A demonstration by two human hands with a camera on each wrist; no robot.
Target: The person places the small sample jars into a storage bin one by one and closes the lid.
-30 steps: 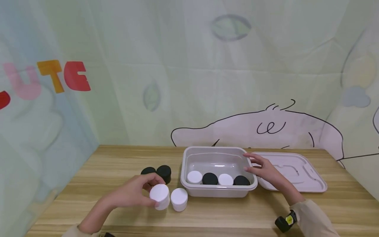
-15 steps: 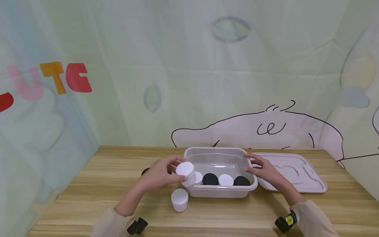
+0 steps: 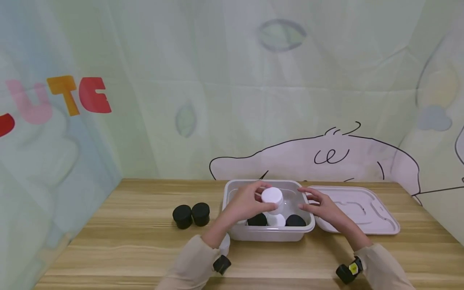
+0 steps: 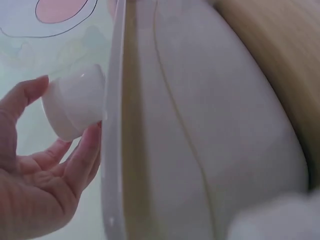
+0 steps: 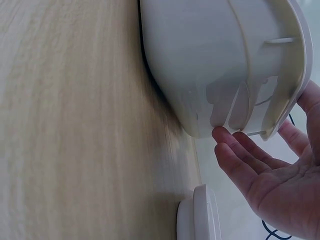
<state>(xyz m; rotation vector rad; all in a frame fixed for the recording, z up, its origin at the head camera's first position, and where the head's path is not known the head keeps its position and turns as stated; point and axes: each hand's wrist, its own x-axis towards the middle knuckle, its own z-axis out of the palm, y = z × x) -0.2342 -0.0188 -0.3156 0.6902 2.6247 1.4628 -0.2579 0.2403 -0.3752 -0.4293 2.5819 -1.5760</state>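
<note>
My left hand pinches a small white lidded jar between thumb and fingers, over the light grey plastic box. In the left wrist view the held jar is tilted beyond the box rim. Along the box's front side sit another white jar and two black jars; my left arm largely covers the white one at the left. My right hand grips the box's right rim, some fingertips over it and other fingers against the outer wall.
Left of the box, two black jars stand side by side on the wooden table. A white jar in front of the box is partly behind my left sleeve. The grey box lid lies flat to the right.
My left hand has carried the white jar rightward from the table, past the box's left rim, to above its middle. The right hand has stayed on the rim.
</note>
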